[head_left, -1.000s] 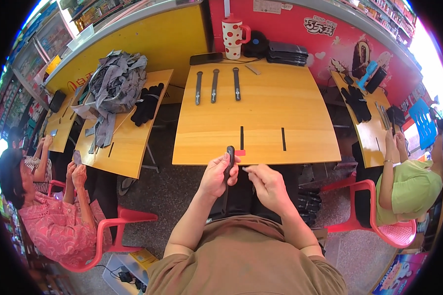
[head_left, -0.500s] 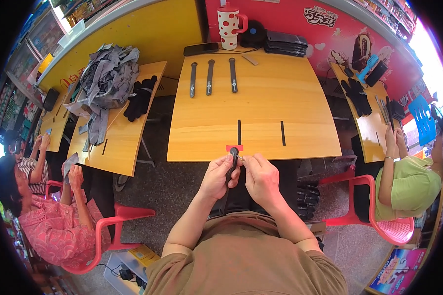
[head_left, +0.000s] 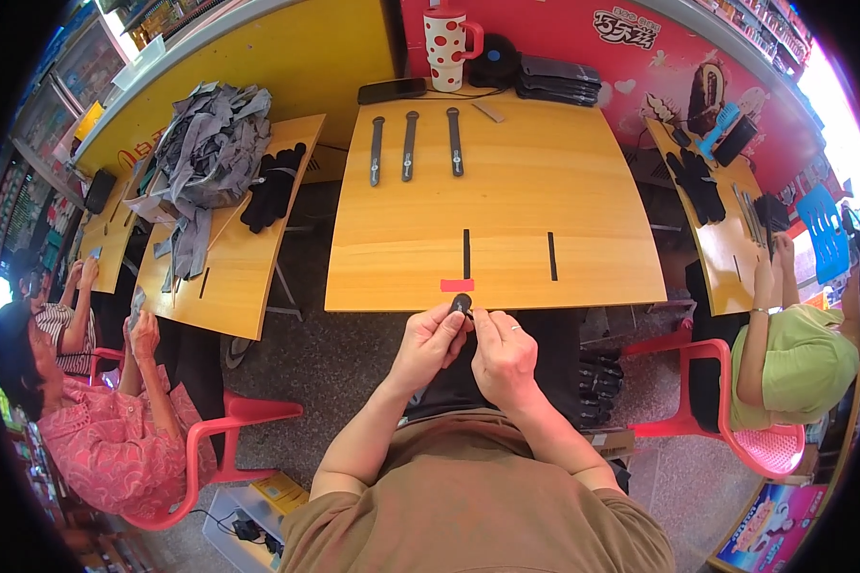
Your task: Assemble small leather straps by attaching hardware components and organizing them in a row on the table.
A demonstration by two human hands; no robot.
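Observation:
My left hand (head_left: 432, 342) and my right hand (head_left: 503, 355) are pressed together just below the near edge of the yellow wooden table (head_left: 506, 191). Between their fingertips they pinch a small dark strap (head_left: 462, 306), of which only a rounded end shows. A red tape mark (head_left: 457, 285) lies on the table edge right above it, with two black strips (head_left: 467, 252) beyond. Three long dark straps (head_left: 410, 145) lie side by side at the far left of the table.
A spotted mug (head_left: 446, 35), a phone (head_left: 392, 91) and stacked dark pieces (head_left: 556, 79) line the far edge. A left table holds grey fabric (head_left: 205, 153) and black gloves (head_left: 272, 186). People sit on red chairs (head_left: 726, 420) at both sides.
The strap stood out long from my hands a second ago; now only its end shows. My hands have drawn closer together near the table edge.

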